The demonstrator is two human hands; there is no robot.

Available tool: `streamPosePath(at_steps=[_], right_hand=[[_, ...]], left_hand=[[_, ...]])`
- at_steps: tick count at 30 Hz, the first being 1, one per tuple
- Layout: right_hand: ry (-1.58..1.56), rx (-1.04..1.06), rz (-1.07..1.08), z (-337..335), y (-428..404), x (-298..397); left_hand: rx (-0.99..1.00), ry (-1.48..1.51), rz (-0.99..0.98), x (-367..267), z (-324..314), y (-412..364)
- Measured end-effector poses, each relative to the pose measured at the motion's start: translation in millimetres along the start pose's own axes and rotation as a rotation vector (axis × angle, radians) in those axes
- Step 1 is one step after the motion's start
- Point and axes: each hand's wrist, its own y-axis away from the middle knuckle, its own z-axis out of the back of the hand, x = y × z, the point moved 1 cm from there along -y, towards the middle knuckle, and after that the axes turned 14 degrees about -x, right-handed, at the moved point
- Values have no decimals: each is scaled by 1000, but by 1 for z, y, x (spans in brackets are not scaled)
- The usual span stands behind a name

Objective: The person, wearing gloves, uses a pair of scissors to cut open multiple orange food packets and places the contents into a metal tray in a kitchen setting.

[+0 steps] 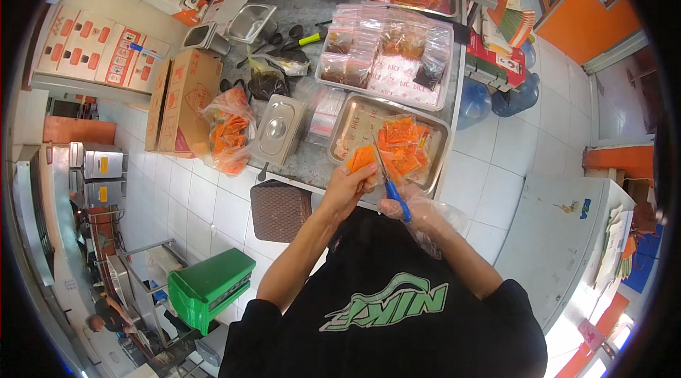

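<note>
My left hand point(348, 185) grips an orange sauce packet point(362, 159) over the near left edge of a steel tray point(340, 128). In my right hand point(409, 208), inside a loose clear plastic glove, are blue-handled scissors point(395, 198); their blades point away from me, beside the held packet. Whether the blades touch that packet cannot be told. Several orange packets point(405, 157) lie in the tray on printed paper. A plastic bag of orange packets point(231, 130) rests at the table's left edge. Left of the tray are a lidded steel container point(277, 130) and a stack of zip bags point(325, 112).
Beyond the tray stands a larger tray point(447, 64) of filled zip bags, then another steel tray point(455, 3) with orange packets. Cardboard boxes point(186, 104) stand left. A woven stool point(281, 210) is below the table edge. A person point(109, 314) is far off at lower left.
</note>
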Motion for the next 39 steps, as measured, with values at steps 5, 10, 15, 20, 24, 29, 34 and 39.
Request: streamPosePath(at_steps=[5,10,15,20,24,29,34,39], right_hand=[[125,0,-14,1,0,5],[92,53,-135,-2,6,25],[-17,39,-179,-5,4,11],[101,29,-84,-3,-4,-11],[212,39,-124,-8,0,-11],[17,58,-100,-15,2,-7],[-59,86,-95,-13,0,-5],[24,158,-150,-2,-7,-2]], left_hand=[[-17,18,38,6,3,-1],[12,-30,89,6,8,-4],[25,-9,107,7,8,5],[-94,-82,37,5,8,5],[-64,-184,-51,5,24,-5],[-39,-172,-58,15,29,-7],[25,-2,21,6,20,-4],[53,-105,38,5,26,-7]])
